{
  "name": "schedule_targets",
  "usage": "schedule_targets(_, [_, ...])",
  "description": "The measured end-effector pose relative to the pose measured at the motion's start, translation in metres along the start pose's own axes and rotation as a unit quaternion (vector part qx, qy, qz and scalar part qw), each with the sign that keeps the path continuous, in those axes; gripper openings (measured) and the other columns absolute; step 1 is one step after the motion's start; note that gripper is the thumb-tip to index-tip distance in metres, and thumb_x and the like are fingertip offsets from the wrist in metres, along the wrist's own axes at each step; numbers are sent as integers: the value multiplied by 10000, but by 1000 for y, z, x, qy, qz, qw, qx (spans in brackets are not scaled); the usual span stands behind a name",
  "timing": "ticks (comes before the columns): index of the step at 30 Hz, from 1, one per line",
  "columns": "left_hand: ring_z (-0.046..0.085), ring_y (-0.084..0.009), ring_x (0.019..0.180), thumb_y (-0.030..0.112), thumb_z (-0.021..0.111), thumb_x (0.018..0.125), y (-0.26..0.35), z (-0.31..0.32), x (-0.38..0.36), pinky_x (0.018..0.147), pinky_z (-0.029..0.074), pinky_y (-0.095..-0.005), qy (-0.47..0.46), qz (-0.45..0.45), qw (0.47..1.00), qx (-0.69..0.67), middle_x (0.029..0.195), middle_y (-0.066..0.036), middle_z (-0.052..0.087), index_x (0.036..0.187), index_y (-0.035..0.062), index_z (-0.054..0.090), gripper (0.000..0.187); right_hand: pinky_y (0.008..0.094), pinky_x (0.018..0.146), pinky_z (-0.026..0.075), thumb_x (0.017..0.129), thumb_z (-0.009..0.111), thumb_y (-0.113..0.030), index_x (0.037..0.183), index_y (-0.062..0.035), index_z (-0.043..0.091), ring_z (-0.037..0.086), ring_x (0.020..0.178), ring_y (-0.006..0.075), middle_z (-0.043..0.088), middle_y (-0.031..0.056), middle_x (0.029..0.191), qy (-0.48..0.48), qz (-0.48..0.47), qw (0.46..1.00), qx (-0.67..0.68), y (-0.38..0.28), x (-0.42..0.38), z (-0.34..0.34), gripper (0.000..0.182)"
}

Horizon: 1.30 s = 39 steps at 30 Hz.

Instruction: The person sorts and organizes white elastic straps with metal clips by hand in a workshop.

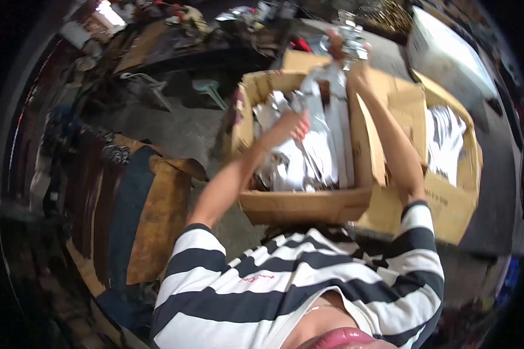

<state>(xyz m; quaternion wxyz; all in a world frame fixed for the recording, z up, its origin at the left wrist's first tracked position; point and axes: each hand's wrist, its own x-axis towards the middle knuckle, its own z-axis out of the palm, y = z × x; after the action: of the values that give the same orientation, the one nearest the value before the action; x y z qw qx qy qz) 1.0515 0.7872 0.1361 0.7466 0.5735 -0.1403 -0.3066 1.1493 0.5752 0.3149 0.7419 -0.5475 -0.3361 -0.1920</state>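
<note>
My right hand [360, 63] is raised over the far right corner of an open cardboard box [305, 203]. Its fingers are closed around a bunch of shiny metal parts [353, 42], whose exact kind is blurred. Inside the box my left hand [291, 125] hangs over the contents with its fingers curled. Motion blur hides what, if anything, they grip. Under and around it lie silvery metal parts and white wrapping [323, 154], heaped in the box.
A second cardboard box [442, 200] with white-and-grey pieces [444, 142] stands to the right. Behind it sits a translucent plastic bin [451, 55]. Brown sheets [157, 227] are stacked at left. A green stool [209, 90] stands beyond them on the floor.
</note>
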Motion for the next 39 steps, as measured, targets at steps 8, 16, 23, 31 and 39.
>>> schedule_targets(8, [598, -217, 938, 597, 389, 928, 83, 91, 16, 885, 456, -424, 27, 1, 960, -279, 962, -73, 637, 1084, 69, 595, 588, 267, 490, 446, 778, 741, -134, 842, -4, 699, 584, 547, 91, 653, 71, 667, -180, 56, 977, -102, -28, -106, 1, 151])
schedule_targets(16, [611, -79, 594, 202, 508, 947, 22, 76, 29, 450, 473, -211, 28, -112, 982, -150, 763, -15, 640, 920, 24, 634, 220, 409, 923, 451, 613, 569, 100, 1017, 62, 588, 576, 1009, 374, 616, 224, 1022, -432, 71, 856, -273, -41, -170, -11, 406])
schedule_targets(23, [638, -196, 663, 148, 512, 916, -22, 67, 61, 566, 530, -334, 183, -158, 963, -120, 753, -95, 641, 850, 3, 611, 187, 438, 1057, 346, 732, 570, -48, 1233, 31, 473, 427, 1243, 321, 483, 192, 1247, -553, -93, 667, -491, -34, -196, -20, 517])
schedule_targets(31, [675, -358, 708, 199, 574, 796, -21, 93, 56, 619, 535, -468, 244, -99, 859, 439, 723, -234, 660, 738, -97, 650, 311, 437, 1012, 392, 749, 670, -51, 1251, -2, 509, 393, 1295, 365, 375, 187, 1415, -474, 229, 773, -355, -118, -182, -38, 530])
schedule_targets(39, [354, -361, 1308, 434, 578, 837, 61, 133, 67, 1057, 296, -494, 351, 176, 583, 712, 1275, -255, 487, 1232, 44, 548, 556, 343, 900, 458, 743, 714, -42, 1020, 18, 604, 588, 1057, 282, 588, 148, 1174, -140, 287, 932, -169, -206, -250, -74, 304])
